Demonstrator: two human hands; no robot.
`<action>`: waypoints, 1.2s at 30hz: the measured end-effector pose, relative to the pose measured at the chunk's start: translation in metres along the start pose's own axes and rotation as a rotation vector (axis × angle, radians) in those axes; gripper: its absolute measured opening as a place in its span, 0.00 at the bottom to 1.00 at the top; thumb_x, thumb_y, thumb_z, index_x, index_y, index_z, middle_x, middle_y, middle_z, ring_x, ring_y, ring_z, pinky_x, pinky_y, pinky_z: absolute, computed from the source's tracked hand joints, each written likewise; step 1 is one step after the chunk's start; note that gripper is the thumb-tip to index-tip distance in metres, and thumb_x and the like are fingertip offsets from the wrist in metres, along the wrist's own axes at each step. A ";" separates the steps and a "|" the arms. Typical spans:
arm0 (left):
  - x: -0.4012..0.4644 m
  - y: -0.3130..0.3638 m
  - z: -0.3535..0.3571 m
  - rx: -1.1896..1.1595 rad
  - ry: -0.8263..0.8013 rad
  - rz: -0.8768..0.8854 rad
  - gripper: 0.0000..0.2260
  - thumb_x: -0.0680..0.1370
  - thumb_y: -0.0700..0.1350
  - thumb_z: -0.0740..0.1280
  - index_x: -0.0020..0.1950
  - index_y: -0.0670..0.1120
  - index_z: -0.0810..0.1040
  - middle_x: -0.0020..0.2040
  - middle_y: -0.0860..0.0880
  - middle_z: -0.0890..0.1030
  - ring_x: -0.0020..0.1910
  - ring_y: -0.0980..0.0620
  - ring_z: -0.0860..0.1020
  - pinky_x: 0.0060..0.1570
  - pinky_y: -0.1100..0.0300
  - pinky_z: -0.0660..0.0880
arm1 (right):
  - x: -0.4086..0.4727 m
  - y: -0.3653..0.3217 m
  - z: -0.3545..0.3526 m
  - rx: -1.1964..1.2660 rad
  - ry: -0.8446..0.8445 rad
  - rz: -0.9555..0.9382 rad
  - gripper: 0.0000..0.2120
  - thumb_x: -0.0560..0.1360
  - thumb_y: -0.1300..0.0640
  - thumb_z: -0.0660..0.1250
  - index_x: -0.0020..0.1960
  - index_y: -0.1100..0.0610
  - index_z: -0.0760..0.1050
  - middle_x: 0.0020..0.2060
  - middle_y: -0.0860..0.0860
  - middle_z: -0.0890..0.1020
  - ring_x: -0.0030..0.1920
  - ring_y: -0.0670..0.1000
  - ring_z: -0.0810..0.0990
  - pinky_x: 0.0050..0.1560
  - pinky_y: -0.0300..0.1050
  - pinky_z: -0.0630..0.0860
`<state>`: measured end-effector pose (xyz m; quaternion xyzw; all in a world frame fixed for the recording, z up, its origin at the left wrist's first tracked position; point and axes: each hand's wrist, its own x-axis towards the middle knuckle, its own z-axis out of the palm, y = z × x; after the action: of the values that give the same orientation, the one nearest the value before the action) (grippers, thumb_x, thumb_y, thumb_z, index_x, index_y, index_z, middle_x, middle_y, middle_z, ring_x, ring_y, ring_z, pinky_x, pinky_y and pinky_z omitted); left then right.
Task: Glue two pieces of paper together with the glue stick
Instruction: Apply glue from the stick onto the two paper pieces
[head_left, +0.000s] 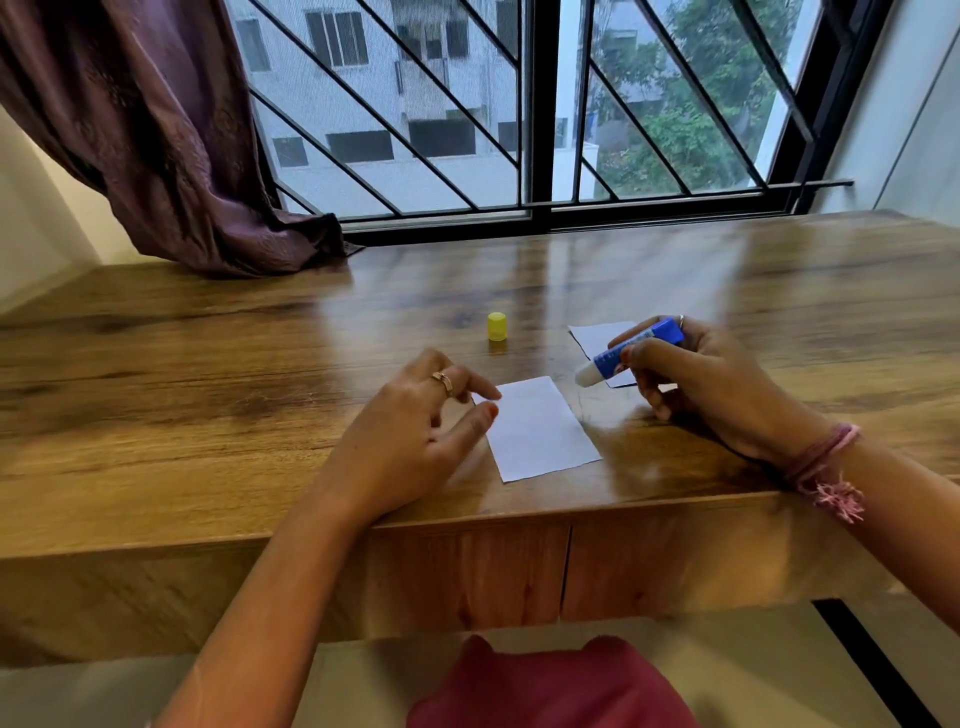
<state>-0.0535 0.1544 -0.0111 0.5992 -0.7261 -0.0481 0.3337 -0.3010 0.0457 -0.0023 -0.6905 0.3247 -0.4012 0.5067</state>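
Note:
A white paper rectangle lies flat near the front edge of the wooden desk. My left hand rests at its left edge, with fingertips touching the paper's upper left corner. My right hand grips a blue glue stick, uncapped, its white tip pointing left and down above the desk just right of that paper. A second white paper lies further back, partly hidden behind the glue stick and my right hand. The yellow cap stands upright on the desk behind the papers.
A barred window runs along the desk's back edge. A purple curtain drapes onto the desk at the back left. The desk's front edge is close to my body, with drawer fronts below.

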 end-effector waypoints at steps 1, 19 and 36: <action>0.000 0.000 -0.001 0.000 -0.041 0.024 0.08 0.77 0.54 0.63 0.53 0.58 0.79 0.49 0.63 0.73 0.47 0.64 0.71 0.45 0.75 0.64 | 0.000 0.000 0.000 -0.004 0.002 0.001 0.05 0.76 0.60 0.64 0.49 0.59 0.77 0.27 0.51 0.75 0.25 0.46 0.71 0.24 0.38 0.69; 0.001 0.005 0.001 0.143 -0.270 0.035 0.23 0.69 0.64 0.46 0.61 0.69 0.69 0.57 0.66 0.70 0.57 0.57 0.61 0.63 0.54 0.59 | -0.020 0.001 0.012 -0.113 0.176 -0.015 0.02 0.72 0.60 0.68 0.43 0.59 0.78 0.22 0.48 0.74 0.21 0.48 0.71 0.24 0.42 0.71; 0.002 0.006 0.002 0.124 -0.283 -0.013 0.19 0.75 0.56 0.50 0.63 0.65 0.73 0.57 0.65 0.71 0.57 0.57 0.62 0.64 0.56 0.60 | -0.022 -0.005 0.016 -0.533 0.187 -0.116 0.05 0.70 0.56 0.69 0.41 0.58 0.79 0.28 0.50 0.73 0.26 0.44 0.67 0.28 0.34 0.63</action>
<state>-0.0595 0.1540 -0.0087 0.6106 -0.7636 -0.0892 0.1901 -0.2972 0.0731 -0.0047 -0.7770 0.4239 -0.3918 0.2513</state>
